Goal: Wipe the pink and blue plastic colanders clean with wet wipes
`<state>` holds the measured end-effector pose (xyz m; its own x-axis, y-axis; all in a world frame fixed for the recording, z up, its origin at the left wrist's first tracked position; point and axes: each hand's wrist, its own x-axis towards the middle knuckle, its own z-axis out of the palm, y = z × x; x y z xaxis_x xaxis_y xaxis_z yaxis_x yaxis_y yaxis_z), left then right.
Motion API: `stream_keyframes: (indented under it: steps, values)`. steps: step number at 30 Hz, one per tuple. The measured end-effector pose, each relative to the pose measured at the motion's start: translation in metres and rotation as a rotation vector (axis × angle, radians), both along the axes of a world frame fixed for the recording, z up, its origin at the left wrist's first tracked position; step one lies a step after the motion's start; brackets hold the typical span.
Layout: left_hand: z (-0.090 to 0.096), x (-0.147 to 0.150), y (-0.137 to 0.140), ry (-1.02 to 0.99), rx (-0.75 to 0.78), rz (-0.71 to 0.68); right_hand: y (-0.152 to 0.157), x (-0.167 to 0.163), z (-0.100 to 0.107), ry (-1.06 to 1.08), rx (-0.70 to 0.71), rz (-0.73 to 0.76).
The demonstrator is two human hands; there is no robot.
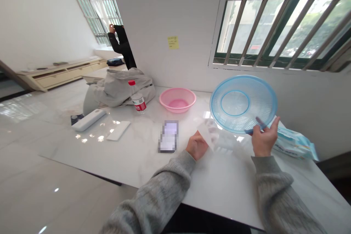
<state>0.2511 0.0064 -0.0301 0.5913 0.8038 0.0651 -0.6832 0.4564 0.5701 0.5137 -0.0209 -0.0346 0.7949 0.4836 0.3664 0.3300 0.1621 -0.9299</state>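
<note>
My right hand (264,139) grips the lower rim of a light blue plastic mesh basket (235,103). The basket is tilted up off the table, with its round inside facing me. My left hand (196,146) pinches a thin white wipe (207,134), which hangs over the table to the left of the basket. Behind my right hand lies a pale blue pack of wipes (296,144). A pink plastic basket (177,108) stands by the wall, beyond my left hand. To the left of that hand a phone (168,137) with a blurred screen lies flat.
The white glossy table (148,168) also bears a red-capped bottle (138,98), a grey cloth bag (115,87), a long white case (89,120) and a flat white piece (119,131). A barred window (274,22) is at the right. A person in black (123,45) stands farther back.
</note>
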Motion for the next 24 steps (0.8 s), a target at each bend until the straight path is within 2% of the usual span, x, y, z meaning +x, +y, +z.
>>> stream_keyframes:
  steps: [5,9,11,14,17,19,22,24]
  values:
    - [-0.002,0.001,0.001,0.006,0.049,0.011,-0.001,-0.015,0.005,0.047,0.116,0.046]
    - [-0.009,0.006,0.001,0.041,0.106,0.039,-0.006,-0.039,0.01,-0.044,0.106,0.093]
    - [-0.014,0.009,0.002,0.106,0.138,0.105,-0.007,-0.049,0.01,-0.102,0.089,0.097]
    - [-0.021,0.012,0.007,0.258,0.157,0.294,-0.008,-0.058,0.007,-0.147,0.123,0.114]
    - [-0.026,0.012,0.013,0.355,0.122,0.424,-0.01,-0.063,0.006,-0.099,0.192,0.238]
    - [-0.027,0.012,0.016,0.347,0.038,0.471,-0.011,-0.066,0.006,-0.061,0.213,0.343]
    - [-0.026,0.011,0.018,0.309,-0.103,0.538,-0.012,-0.066,0.005,-0.018,0.184,0.502]
    - [-0.025,0.011,0.018,0.307,-0.132,0.568,-0.012,-0.064,0.005,0.02,0.136,0.593]
